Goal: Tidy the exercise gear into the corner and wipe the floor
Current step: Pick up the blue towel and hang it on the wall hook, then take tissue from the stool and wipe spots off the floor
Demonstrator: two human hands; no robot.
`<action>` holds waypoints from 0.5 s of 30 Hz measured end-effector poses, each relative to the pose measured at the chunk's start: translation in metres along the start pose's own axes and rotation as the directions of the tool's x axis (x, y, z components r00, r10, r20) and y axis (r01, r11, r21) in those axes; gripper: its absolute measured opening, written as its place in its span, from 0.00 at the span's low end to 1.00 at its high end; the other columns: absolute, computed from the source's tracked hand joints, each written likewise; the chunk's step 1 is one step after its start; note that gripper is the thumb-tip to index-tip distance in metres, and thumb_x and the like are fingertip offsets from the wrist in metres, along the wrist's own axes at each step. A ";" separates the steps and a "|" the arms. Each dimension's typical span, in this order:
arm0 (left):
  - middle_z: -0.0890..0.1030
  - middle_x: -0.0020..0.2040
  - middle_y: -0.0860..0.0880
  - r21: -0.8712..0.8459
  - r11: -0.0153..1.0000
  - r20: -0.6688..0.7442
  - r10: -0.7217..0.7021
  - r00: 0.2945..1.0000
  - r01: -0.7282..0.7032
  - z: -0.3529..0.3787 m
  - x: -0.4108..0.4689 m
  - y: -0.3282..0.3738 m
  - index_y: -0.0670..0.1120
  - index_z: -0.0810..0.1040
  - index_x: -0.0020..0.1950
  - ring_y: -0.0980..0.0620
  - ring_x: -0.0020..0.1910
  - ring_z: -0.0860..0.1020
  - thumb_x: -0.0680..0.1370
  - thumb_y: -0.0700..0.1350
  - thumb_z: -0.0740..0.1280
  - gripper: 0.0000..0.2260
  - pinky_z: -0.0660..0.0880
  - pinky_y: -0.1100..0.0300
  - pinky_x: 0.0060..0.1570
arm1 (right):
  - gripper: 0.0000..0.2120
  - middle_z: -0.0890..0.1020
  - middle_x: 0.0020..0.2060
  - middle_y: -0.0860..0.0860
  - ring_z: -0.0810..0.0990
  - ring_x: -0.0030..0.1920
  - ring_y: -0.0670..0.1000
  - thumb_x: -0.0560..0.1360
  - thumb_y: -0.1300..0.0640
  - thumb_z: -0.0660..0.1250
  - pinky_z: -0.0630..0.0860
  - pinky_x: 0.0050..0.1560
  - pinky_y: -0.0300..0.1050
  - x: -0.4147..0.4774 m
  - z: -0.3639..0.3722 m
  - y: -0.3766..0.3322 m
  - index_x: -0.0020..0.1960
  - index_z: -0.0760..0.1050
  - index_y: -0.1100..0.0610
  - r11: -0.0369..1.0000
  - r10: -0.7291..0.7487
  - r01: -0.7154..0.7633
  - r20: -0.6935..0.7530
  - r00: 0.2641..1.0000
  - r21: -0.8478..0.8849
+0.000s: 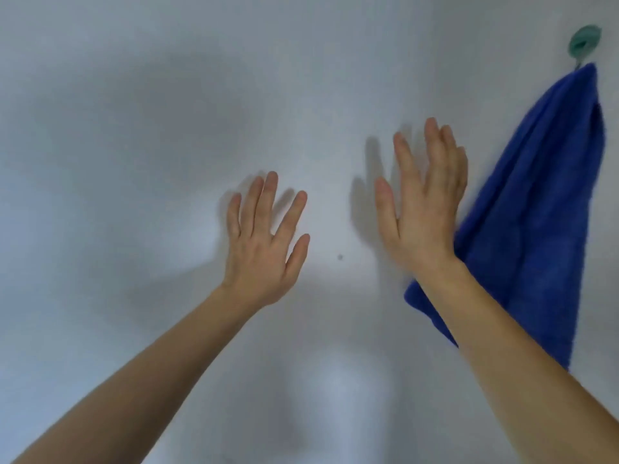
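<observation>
Head view: a blue cloth (529, 212) hangs from a green hook (584, 43) on the white wall (134, 128), long axis near vertical, lower end slanting left. Left hand (264, 242) and right hand (423, 205) are raised with fingers straight, holding nothing; the right hand is just beside the cloth.

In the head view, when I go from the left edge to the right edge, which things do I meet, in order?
left hand → small dark spot → right hand → blue towel
</observation>
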State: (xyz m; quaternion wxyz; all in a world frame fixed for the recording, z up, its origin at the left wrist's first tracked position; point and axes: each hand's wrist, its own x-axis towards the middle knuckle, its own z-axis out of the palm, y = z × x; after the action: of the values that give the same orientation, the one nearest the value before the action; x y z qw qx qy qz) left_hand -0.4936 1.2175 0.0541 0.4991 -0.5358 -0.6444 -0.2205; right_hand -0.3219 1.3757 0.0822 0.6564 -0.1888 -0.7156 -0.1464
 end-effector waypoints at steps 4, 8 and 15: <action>0.55 0.79 0.36 0.220 0.964 0.116 -0.177 0.977 0.148 -0.079 -0.078 -0.117 0.46 0.62 0.78 0.36 0.78 0.54 0.83 0.56 0.52 0.26 0.53 0.35 0.73 | 0.27 0.58 0.77 0.65 0.54 0.78 0.65 0.83 0.50 0.59 0.51 0.77 0.64 -0.011 0.051 -0.133 0.78 0.60 0.59 0.978 -0.094 0.071 0.111 0.989 0.194; 0.55 0.79 0.35 0.431 0.871 0.138 -0.322 0.937 0.236 -0.194 -0.178 -0.238 0.44 0.61 0.79 0.36 0.78 0.54 0.83 0.56 0.54 0.27 0.54 0.35 0.72 | 0.28 0.55 0.77 0.66 0.53 0.79 0.65 0.83 0.50 0.59 0.52 0.77 0.64 -0.031 0.094 -0.298 0.79 0.59 0.60 0.923 -0.212 0.142 0.166 0.963 0.358; 0.56 0.78 0.35 0.709 0.612 0.100 -0.579 0.809 0.351 -0.459 -0.378 -0.398 0.42 0.61 0.78 0.34 0.77 0.54 0.83 0.56 0.54 0.27 0.55 0.34 0.72 | 0.30 0.54 0.78 0.67 0.54 0.78 0.65 0.82 0.46 0.59 0.54 0.76 0.64 -0.086 0.119 -0.669 0.79 0.58 0.60 0.749 -0.340 0.140 0.194 0.920 0.648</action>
State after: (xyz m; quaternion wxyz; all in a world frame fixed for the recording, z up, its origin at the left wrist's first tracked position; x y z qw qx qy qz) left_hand -0.6971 0.5331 0.0067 0.4678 -0.1630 -0.8686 -0.0120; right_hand -0.7305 0.8305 0.0112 0.5402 0.1131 -0.8327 0.0442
